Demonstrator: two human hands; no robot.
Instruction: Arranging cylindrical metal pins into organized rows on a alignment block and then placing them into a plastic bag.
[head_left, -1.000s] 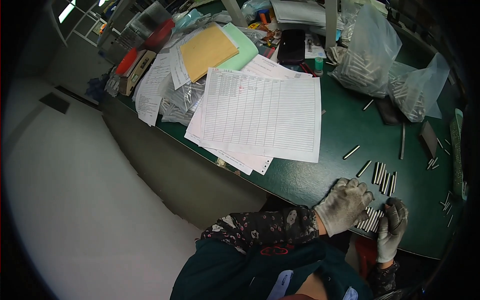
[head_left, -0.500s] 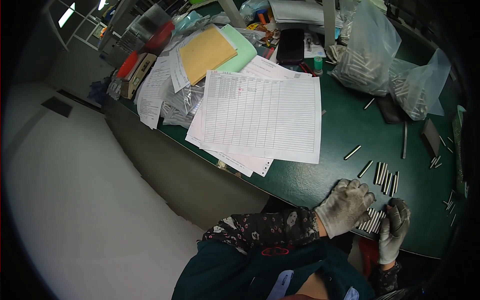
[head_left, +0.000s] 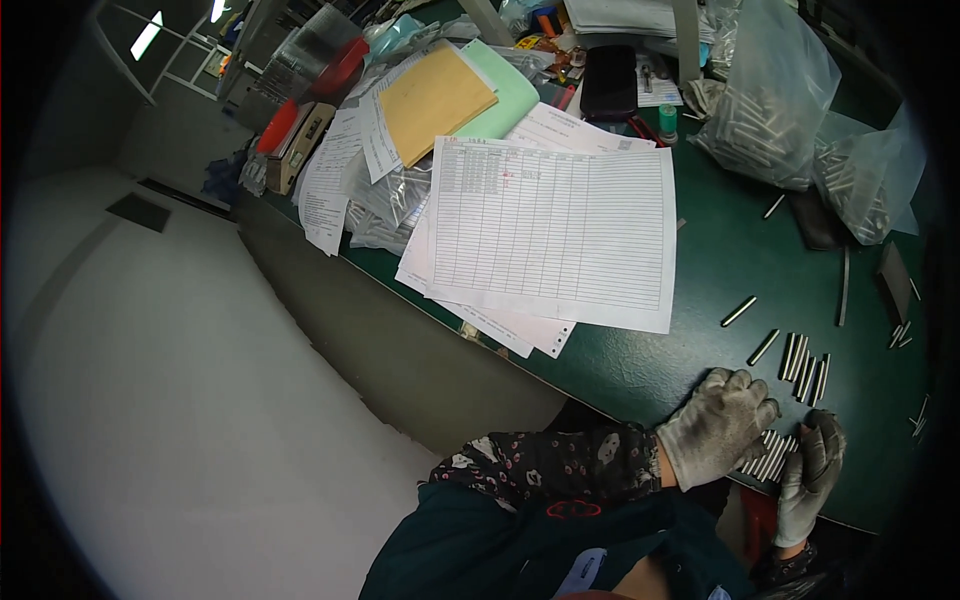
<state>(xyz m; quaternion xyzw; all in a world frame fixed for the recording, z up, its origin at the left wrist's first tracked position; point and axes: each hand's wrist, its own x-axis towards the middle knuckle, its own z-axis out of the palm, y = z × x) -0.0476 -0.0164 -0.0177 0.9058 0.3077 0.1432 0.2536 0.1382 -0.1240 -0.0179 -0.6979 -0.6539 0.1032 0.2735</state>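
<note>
A neat row of short metal pins (head_left: 770,457) lies side by side at the near edge of the green table, between my two gloved hands. My left hand (head_left: 718,425), in a soiled white glove, has its fingers curled against the row's left end. At the right end, my right hand (head_left: 812,472) presses in with its fingers close together; its thumb side is partly hidden. Just beyond the hands, a second group of pins (head_left: 805,368) lies side by side. Two single pins, one (head_left: 763,347) near that group and another (head_left: 738,311) farther off, lie slanted.
Printed sheets (head_left: 555,235) cover the table's middle, with a tan envelope (head_left: 435,100) behind. Clear bags of pins (head_left: 755,120) stand at the back right. A black phone (head_left: 609,83) lies at the back. Several loose pins (head_left: 900,335) and a thin metal strip (head_left: 843,287) lie at right.
The whole view has shifted, so the table and hands sit farther right in the picture. Both hands stay at the ends of the pin row, with little visible change between them.
</note>
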